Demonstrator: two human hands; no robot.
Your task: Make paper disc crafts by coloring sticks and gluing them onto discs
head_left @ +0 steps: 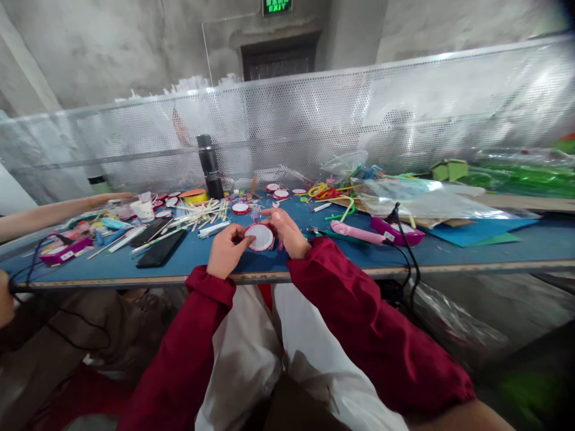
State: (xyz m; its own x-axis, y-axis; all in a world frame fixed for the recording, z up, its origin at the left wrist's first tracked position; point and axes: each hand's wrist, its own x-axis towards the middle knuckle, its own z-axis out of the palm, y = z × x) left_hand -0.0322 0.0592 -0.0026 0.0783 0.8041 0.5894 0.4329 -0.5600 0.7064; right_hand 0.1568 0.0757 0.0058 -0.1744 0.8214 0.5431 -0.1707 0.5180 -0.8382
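Looks like the handling stage: left hand [227, 250] has its grip pinched on the red-rimmed white disc [260, 237], near the tabletop's [196, 257] front edge. Right hand [290, 233] is by the rim, can't tell if gripping. Next move probably needs a steady hold.

blue-topped table [458, 256] | black bottle [209, 167], upright | pale sticks [206, 214], heaped | black phone [162, 247], flat | pink tool [359, 233] | blue sheet [483, 231]

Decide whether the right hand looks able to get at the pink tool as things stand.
Probably yes: the pink tool lies on the table just right of the right hand, with nothing seen covering it, though the hand is busy at the red-rimmed disc.
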